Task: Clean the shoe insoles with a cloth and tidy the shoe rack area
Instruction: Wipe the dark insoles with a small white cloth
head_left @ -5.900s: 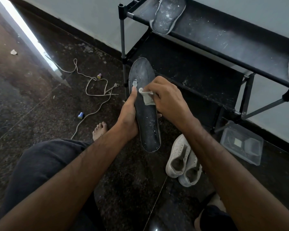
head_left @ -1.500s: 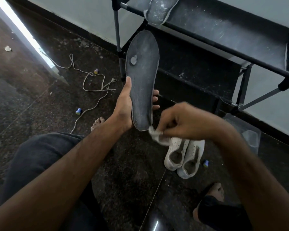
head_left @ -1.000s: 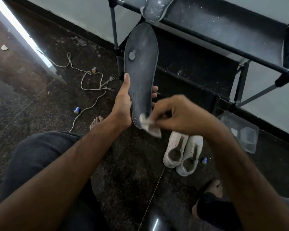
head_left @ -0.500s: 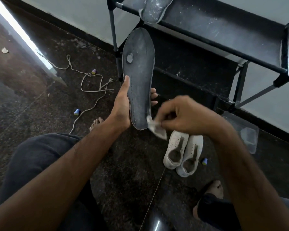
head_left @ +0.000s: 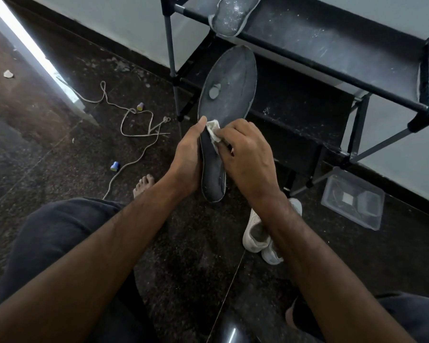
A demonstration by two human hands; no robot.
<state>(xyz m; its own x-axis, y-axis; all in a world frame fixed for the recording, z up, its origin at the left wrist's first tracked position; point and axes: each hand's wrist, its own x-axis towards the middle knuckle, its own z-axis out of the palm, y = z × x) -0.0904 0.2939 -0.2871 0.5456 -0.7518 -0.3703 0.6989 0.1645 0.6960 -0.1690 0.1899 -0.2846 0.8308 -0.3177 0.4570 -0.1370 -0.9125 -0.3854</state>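
My left hand [head_left: 187, 157] grips a long dark grey insole [head_left: 227, 95] by its lower half and holds it upright in front of the black shoe rack [head_left: 332, 78]. A pale round patch shows near the insole's top. My right hand [head_left: 245, 154] pinches a small white cloth [head_left: 213, 131] and presses it against the middle of the insole. A second dusty insole [head_left: 229, 14] lies on the rack's top shelf, overhanging its front bar.
A pair of white shoes [head_left: 258, 236] sits on the dark floor under my right forearm. A clear plastic box [head_left: 353, 203] lies right of the rack's leg. White laces [head_left: 134, 125] and two small caps [head_left: 115, 166] are scattered at the left. My bare foot [head_left: 144, 184] is near them.
My right hand has carried the cloth up from the insole's bottom tip to its middle. The insole has dropped lower and its top leans more to the right.
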